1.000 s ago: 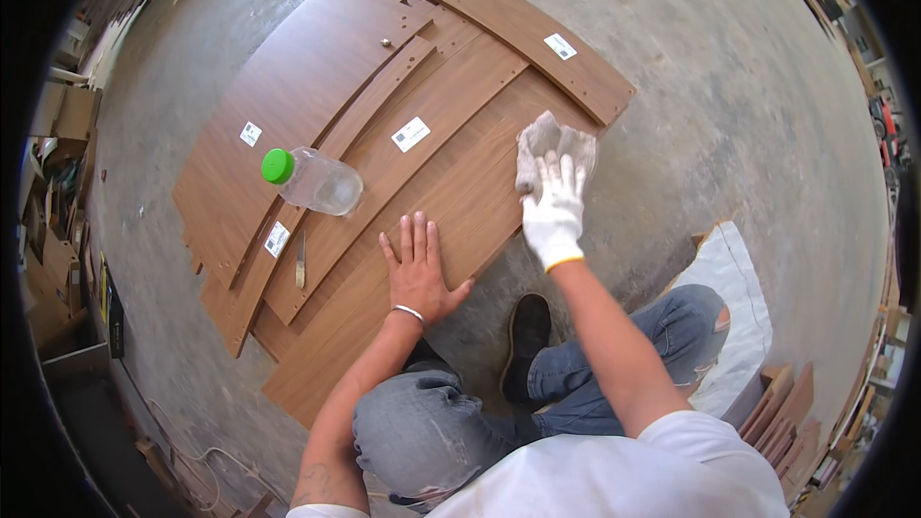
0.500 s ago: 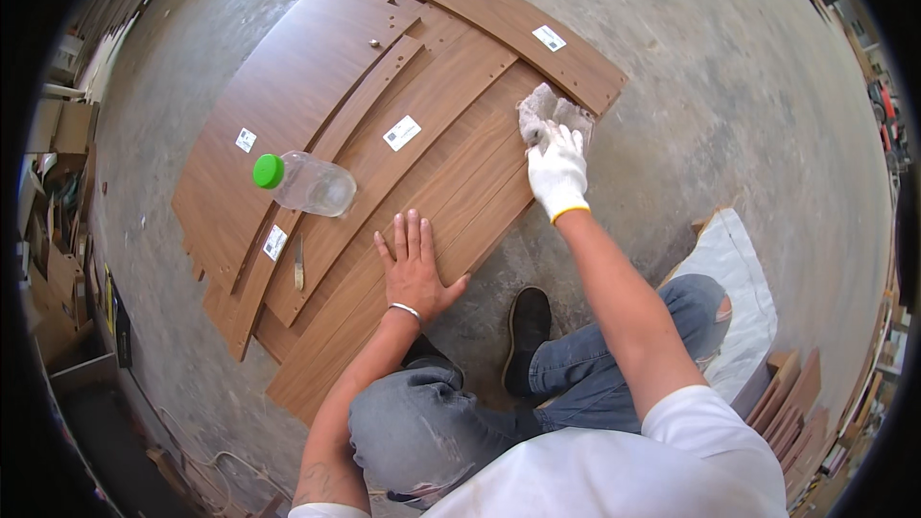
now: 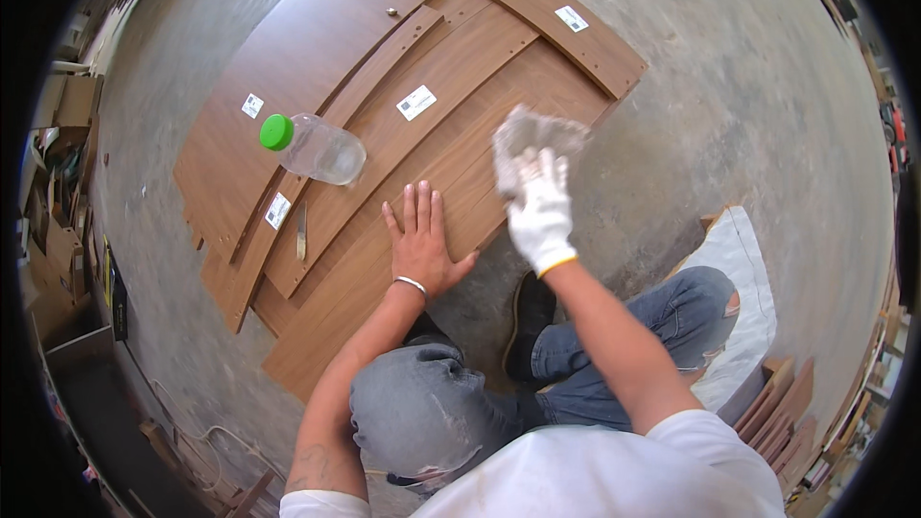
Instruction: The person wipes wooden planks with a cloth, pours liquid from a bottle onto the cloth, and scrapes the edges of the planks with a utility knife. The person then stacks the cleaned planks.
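My bare left hand (image 3: 420, 240) lies flat with fingers spread on the nearest brown wood-look panel (image 3: 326, 341). In a white knit glove with a yellow cuff, my right hand (image 3: 539, 216) presses a greyish-white rag (image 3: 537, 129) against the right part of that panel. Motion blurs the rag and the gloved fingers a little. Left of my bare hand, a clear plastic bottle (image 3: 331, 152) with a green cap rests on its side across the panels. Below the bottle lies a thin blade-like tool (image 3: 301, 233) with a pale handle.
Several overlapping brown panels (image 3: 288, 48) with white labels lie on the concrete floor (image 3: 710, 125). A white sheet (image 3: 743, 288) lies right of my knee, with brown boards (image 3: 777, 412) beyond it. Cardboard and a dark bin (image 3: 86, 403) stand along the left side.
My right hand has drawn the rag left and nearer along the panel, away from its right end. The left hand stays flat on the panel. The whole view has shifted slightly.
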Demonstrator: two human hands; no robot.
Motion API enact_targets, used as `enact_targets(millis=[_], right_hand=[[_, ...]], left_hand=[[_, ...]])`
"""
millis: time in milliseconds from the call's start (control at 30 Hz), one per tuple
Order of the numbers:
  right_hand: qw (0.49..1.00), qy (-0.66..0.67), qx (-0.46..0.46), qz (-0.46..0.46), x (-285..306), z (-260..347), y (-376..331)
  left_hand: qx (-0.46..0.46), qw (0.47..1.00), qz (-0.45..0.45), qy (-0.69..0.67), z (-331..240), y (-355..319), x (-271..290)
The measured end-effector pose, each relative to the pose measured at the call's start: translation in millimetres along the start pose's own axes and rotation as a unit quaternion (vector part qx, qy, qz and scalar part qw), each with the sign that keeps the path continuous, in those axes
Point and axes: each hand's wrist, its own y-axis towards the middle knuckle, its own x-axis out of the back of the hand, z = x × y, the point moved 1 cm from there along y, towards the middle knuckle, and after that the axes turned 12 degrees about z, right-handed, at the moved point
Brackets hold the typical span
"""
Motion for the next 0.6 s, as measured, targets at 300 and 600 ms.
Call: enact_targets(millis=[300, 600], right_hand=[[0.983, 0.112, 0.128, 0.066, -27, 61, -71], [0.995, -0.048, 0.074, 0.035, 4, -7, -34]], left_hand=[[0.015, 0.994, 0.066, 0.082, -3, 6, 2], [-0.004, 1.0, -0.017, 0.017, -4, 4, -8]])
